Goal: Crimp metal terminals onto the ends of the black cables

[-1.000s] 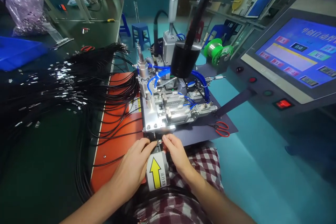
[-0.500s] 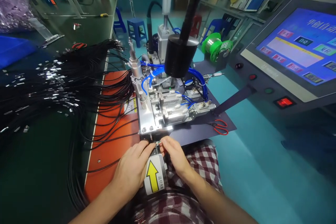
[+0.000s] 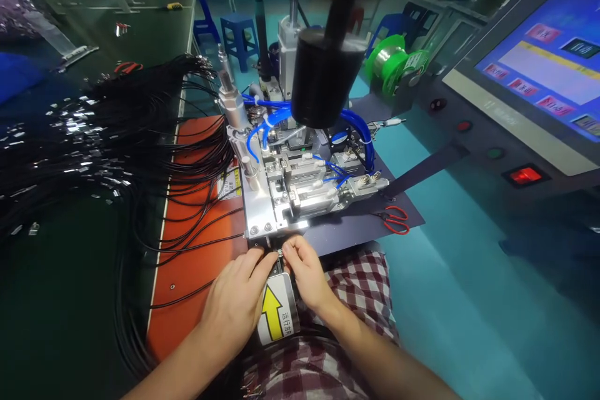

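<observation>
two bare hands meet at the near edge of a silver metal bench machine with blue air tubes. a tiny shiny metal piece sits between their fingertips, just above a black narrow guide track. the left hand is palm down, fingers bent, its thumb and index tips beside the piece. the right hand is curled, thumb and forefinger drawn close together at the piece's other side. whether either hand truly grips it, i cannot tell. below them is a white label with a yellow arrow, pointing toward the machine. a thin black cable crosses the orange-red board to the left hand.

for such fine work, a light fingertip touch from both sides would serve best, with the piece square to the track, the cable slack and the knuckles low and clear of the metal edge.

the piece's shape is too small to make out, and the fingers partly cover it. the left hand hides the cable's end. the black cylinder on a stalk blocks part of the machine, and the screen is cut off at the right.
</observation>
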Motion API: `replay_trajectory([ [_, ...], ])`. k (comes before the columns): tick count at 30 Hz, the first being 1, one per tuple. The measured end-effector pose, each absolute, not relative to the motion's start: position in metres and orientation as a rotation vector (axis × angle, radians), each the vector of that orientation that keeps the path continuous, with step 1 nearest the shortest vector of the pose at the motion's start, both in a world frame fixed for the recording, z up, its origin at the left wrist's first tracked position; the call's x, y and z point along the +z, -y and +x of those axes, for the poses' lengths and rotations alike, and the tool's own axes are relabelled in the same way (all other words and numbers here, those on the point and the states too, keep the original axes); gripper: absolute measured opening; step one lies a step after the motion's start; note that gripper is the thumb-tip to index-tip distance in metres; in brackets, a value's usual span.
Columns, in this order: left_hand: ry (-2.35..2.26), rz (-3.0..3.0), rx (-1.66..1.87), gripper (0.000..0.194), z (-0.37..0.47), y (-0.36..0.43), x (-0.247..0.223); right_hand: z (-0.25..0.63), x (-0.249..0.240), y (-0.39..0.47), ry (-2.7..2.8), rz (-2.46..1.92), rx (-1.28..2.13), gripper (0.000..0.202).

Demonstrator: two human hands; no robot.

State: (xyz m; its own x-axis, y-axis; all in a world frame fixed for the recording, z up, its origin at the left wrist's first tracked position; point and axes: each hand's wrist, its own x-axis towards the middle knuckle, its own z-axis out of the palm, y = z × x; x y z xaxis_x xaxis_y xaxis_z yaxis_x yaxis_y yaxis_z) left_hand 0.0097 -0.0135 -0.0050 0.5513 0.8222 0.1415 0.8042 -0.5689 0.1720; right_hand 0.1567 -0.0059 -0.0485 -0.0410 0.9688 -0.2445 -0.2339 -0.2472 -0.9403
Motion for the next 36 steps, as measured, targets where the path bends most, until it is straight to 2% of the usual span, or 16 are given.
replay_trajectory([
  [7, -1.42, 2.383, 0.393, 0.035, -0.002, 0.018, 0.003, 0.158, -0.048, 0.005, 0.891, -1.156, 1.561, 0.032],
  [11, -1.608, 2.403, 0.442, 0.04, -0.028, 0.048, -0.001, 0.16, -0.052, 0.004, 0.887, -1.15, 1.576, 0.032],
  [18, -1.979, 2.476, 0.189, 0.05, -0.046, 0.081, -0.003, 0.161, -0.053, 0.004, 0.903, -1.138, 1.586, 0.031],
  [25, -1.89, 2.63, 0.143, 0.058, -0.052, 0.072, -0.008, 0.162, -0.055, 0.003, 0.918, -1.138, 1.582, 0.031],
  [36, -1.906, 2.682, 0.141, 0.056, -0.054, 0.071, -0.01, 0.18, -0.052, 0.008, 0.782, -1.224, 1.54, 0.039],
])
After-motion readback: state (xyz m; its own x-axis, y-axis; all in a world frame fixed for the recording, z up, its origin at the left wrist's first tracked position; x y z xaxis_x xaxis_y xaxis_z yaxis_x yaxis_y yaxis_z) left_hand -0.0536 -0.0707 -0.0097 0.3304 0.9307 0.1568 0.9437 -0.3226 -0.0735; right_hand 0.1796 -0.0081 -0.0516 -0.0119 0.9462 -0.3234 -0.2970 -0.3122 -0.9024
